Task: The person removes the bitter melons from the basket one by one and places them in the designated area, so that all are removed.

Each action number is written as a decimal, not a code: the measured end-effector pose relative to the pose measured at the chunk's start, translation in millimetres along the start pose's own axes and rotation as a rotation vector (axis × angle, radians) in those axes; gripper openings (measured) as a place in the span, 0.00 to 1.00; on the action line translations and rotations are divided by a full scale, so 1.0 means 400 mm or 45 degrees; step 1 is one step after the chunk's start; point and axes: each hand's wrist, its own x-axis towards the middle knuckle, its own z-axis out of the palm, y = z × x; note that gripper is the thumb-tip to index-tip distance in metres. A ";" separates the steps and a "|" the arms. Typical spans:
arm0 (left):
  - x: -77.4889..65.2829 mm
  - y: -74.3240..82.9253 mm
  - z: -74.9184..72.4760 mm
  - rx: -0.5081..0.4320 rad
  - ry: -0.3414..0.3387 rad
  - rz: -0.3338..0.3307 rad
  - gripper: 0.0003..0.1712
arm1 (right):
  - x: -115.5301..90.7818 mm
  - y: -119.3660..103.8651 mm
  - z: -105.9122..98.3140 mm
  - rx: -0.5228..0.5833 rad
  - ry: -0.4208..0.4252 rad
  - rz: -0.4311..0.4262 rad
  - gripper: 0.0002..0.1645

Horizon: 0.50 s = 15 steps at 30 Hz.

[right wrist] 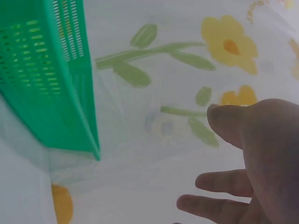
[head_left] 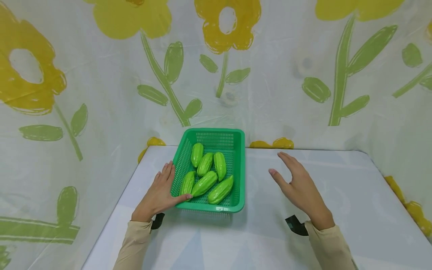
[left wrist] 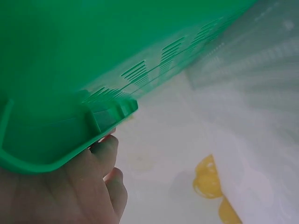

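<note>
A green plastic basket (head_left: 241,172) with perforated walls stands on the white table. Inside it lie several light-green ribbed bitter melons (head_left: 220,190). My left hand (head_left: 161,193) rests at the basket's near left corner, fingers stretched along the outside of the left wall and thumb over the near rim. In the left wrist view, the basket's rim (left wrist: 56,164) lies right against that hand (left wrist: 79,186). My right hand (head_left: 303,187) hovers to the right of the basket, apart from it, with thumb and fingers spread and nothing held. The right wrist view shows the basket wall (right wrist: 70,93) beyond its fingertips.
The white table (head_left: 337,195) extends to both sides of the basket. A white curtain (head_left: 276,82) printed with yellow flowers and green leaves hangs behind the table and along its sides. Each wrist carries a dark strap piece, below a beige sleeve (head_left: 329,247).
</note>
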 end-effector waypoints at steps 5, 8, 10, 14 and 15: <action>-0.002 -0.002 0.000 0.003 0.002 -0.001 0.72 | 0.038 -0.034 0.000 0.070 0.010 -0.047 0.39; -0.002 -0.001 0.000 -0.006 0.006 0.012 0.72 | 0.060 -0.053 0.002 0.114 -0.004 -0.045 0.38; -0.001 0.000 0.000 -0.008 0.009 0.019 0.72 | 0.078 -0.067 0.005 0.136 -0.011 -0.049 0.37; -0.002 0.000 -0.001 0.001 0.019 0.024 0.72 | 0.118 -0.091 0.018 0.169 -0.028 -0.056 0.35; -0.002 0.000 -0.002 0.001 0.020 0.025 0.72 | 0.129 -0.098 0.022 0.183 -0.034 -0.054 0.35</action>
